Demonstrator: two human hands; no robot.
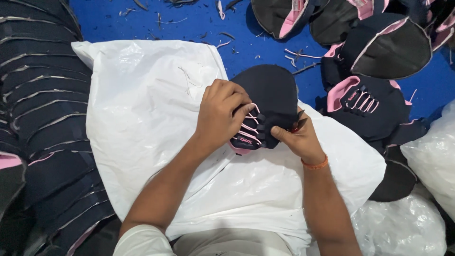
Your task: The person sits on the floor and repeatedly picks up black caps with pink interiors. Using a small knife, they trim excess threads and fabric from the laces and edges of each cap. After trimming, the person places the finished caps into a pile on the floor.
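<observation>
1. A dark navy shoe upper point(268, 102) with pink laces is held on a white plastic sheet point(142, 123) spread over the lap, near the middle of the scene.
2. The left hand point(220, 116) is laid over the laced throat of the upper, its fingers point(239, 110) curled and pressed together against the pink laces point(251, 128).
3. The right hand point(301, 137) is closed on the right edge of the upper; its fingers are seen pinching the fabric together with a small dark, reddish tool point(299, 124), whose kind cannot be told.
4. An orange thread band point(316, 165) is worn on the right wrist.
5. A stack of dark flat uppers point(45, 95) is piled at the left; more finished navy-and-pink uppers point(365, 102) are heaped at the far right on the blue floor point(189, 26), which is strewn with thread trimmings.
6. A likely risk is judged to be the small tool slipping against a lace or the left fingertips, since these sit just beside it.
7. The upper could also slide off, as the plastic sheet looks slick and it is supported only by the two hands.
8. Loose trimmings could be caught under the laces.
</observation>
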